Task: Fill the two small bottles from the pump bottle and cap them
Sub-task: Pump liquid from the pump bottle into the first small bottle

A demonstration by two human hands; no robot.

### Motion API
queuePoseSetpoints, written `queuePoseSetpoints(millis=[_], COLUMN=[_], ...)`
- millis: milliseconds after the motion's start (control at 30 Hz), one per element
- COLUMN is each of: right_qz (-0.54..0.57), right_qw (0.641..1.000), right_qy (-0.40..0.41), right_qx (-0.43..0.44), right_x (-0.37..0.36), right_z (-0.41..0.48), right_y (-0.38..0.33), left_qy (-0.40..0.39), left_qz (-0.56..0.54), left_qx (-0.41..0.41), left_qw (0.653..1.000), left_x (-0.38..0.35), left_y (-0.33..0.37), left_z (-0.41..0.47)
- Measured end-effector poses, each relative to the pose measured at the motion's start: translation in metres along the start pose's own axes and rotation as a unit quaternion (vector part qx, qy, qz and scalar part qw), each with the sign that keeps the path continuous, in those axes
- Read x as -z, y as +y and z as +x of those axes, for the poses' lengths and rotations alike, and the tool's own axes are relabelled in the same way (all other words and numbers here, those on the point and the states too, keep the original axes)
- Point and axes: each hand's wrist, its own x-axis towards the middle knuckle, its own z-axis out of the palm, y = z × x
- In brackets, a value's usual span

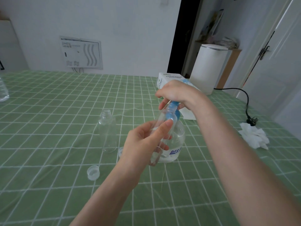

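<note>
My left hand (143, 142) grips a small clear bottle (164, 119), tilted with its open neck up under the blue pump nozzle. My right hand (174, 93) sits on top of the pump head of the clear pump bottle (178, 141), fingers curled over it. The pump bottle stands on the table and holds some clear liquid. A second small clear bottle (107, 131) stands upright and uncapped to the left. One clear cap (93, 172) lies on the cloth in front; another cap (120, 151) peeks out behind my left hand.
The table wears a green checked cloth (48, 111) under clear plastic. A tissue box (169, 79) and white canister (208, 67) stand at the back right. Crumpled tissue (254, 137) and a black plug (252, 120) lie right. A clear water bottle (3, 90) stands at the far left edge.
</note>
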Motion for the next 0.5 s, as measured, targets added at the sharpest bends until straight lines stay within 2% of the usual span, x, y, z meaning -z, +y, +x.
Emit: queuePoseSetpoints(millis=[500], right_qz=[0.022], right_qw=[0.999], right_qy=[-0.03], right_qx=[-0.014], right_x=[-0.012], right_z=[0.003], right_y=[0.008], left_qy=[0.009], left_qz=[-0.004], left_qx=[0.004], left_qw=[1.0], left_x=[-0.001], left_y=[-0.004], left_z=[-0.001])
